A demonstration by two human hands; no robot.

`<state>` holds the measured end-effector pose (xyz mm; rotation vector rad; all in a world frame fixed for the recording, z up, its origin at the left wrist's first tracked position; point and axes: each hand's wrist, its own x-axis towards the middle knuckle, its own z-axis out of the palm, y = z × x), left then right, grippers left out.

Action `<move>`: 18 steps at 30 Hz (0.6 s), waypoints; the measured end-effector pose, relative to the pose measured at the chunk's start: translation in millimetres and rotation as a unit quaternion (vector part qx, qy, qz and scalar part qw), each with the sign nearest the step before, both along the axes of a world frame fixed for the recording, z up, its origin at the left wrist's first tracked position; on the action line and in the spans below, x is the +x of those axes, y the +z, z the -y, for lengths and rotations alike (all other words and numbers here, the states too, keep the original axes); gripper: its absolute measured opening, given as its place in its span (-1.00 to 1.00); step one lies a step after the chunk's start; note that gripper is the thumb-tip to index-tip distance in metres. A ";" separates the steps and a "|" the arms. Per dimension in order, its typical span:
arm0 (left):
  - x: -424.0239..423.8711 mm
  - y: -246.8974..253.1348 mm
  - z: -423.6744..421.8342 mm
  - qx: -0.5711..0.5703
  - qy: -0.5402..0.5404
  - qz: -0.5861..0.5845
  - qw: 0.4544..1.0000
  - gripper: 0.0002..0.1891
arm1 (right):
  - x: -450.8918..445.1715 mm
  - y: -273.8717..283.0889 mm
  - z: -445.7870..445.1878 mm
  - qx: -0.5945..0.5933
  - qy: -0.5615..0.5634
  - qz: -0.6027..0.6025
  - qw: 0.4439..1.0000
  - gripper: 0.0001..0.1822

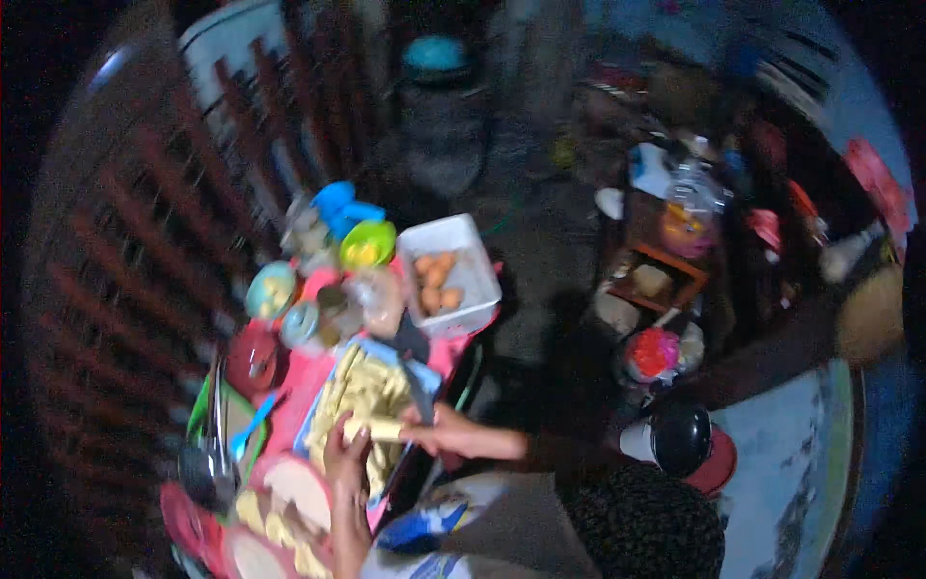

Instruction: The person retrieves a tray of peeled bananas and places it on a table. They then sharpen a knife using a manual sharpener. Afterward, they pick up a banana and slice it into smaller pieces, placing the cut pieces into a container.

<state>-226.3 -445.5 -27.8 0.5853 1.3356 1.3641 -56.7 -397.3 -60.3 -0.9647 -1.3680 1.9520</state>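
Observation:
My left hand [349,457] comes up from the bottom and grips one end of a pale yellow stick-shaped piece [385,430]. At the other end of this piece are the fingers of my right hand [443,432], closed around it. Blur hides whether the right hand holds anything more. Just beneath both hands lies a heap of similar pale yellow pieces [369,383] on a light blue tray [423,376]. The tray rests on a pink surface [300,380].
Beyond the tray, a white plastic container [474,271] holds several brown eggs [436,279]. A green bowl [369,242], a lidded red container [255,358] and a blue spoon [253,428] stand to the left. Pink-rimmed round containers [296,488] sit nearest. A black bowl [680,440] is at right.

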 end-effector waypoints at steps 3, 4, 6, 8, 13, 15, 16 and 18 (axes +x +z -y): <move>-11.9 -4.8 2.8 0.008 0.042 0.034 0.999 -0.54 | -11.8 14.1 -6.6 -0.049 0.009 -0.010 0.999 -0.76; -17.8 -4.4 5.5 0.018 0.047 0.027 0.998 -0.54 | -18.3 20.3 -2.7 -0.077 -0.010 0.006 0.997 -0.73; -31.8 3.2 21.8 0.038 0.071 0.028 0.996 -0.53 | -38.2 20.1 -0.5 -0.046 0.027 0.003 0.999 -0.66; -45.3 10.9 46.8 0.049 0.109 0.034 0.992 -0.51 | -59.2 24.9 11.7 -0.096 0.044 -0.046 0.993 -0.71; -89.1 13.8 103.9 0.075 0.158 0.067 0.982 -0.54 | -111.0 37.7 40.9 -0.124 0.143 -0.068 0.980 -0.70; -106.0 23.4 125.4 0.044 0.202 0.090 0.974 -0.59 | -133.7 31.3 52.7 -0.105 0.183 -0.048 0.976 -0.68; -115.5 27.7 136.4 0.031 0.219 0.103 0.970 -0.61 | -145.6 33.1 61.4 -0.102 0.199 -0.045 0.974 -0.68; -134.4 13.4 155.6 0.044 0.233 0.068 0.969 -0.64 | -166.2 37.5 77.2 -0.096 0.228 -0.039 0.968 -0.68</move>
